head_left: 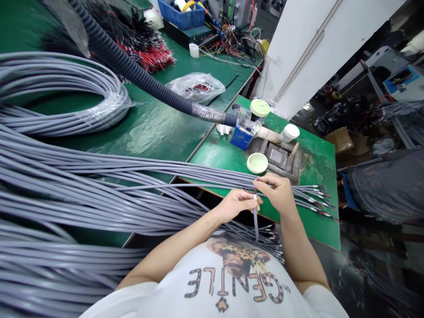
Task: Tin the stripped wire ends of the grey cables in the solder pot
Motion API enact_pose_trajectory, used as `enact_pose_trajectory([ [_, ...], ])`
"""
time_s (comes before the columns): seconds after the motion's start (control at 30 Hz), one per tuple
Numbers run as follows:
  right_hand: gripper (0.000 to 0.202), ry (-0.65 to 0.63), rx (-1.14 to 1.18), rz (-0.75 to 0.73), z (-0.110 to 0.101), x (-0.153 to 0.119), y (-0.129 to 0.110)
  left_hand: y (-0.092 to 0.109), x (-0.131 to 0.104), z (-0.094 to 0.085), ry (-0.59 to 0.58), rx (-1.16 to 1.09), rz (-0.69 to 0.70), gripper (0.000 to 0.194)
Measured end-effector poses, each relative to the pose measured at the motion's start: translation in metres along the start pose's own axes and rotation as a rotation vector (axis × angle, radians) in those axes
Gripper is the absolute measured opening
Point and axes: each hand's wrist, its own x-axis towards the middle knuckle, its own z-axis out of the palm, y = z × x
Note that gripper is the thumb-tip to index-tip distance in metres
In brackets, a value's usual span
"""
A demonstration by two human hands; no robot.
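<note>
My left hand (239,204) pinches the end of a grey cable (256,223), which hangs down in front of my shirt. Thin wires, red and black, come out of the cable's stripped top end. The fingers of my right hand (277,191) are closed on the red wire (256,187) just above. Behind both hands runs a bundle of grey cables (212,174), whose stripped ends (319,198) fan out on the green board to the right. More cable ends (273,232) hang below my hands, close to my body.
A soldering pot (277,155) sits in a dirty frame beyond my hands, near a pale open tub (257,163), a blue box (241,138) and a white jar (290,132). A dark corrugated hose (139,75) crosses above the table. Coiled grey cable (109,106) lies at left.
</note>
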Motion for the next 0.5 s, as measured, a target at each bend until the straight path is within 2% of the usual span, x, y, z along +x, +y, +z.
enact_pose_trajectory([
  [0.1, 0.016, 0.080, -0.010, -0.048, 0.007, 0.000, -0.001, -0.002, 0.001, -0.001, 0.066, 0.007, 0.004, 0.035],
  [0.27, 0.013, 0.190, 0.021, -0.110, 0.008, -0.006, 0.006, -0.010, 0.005, -0.005, 0.200, -0.010, 0.089, 0.031],
  [0.5, 0.011, 0.160, -0.032, -0.165, 0.006, -0.011, 0.012, -0.008, 0.008, -0.005, 0.149, -0.276, 0.015, 0.036],
])
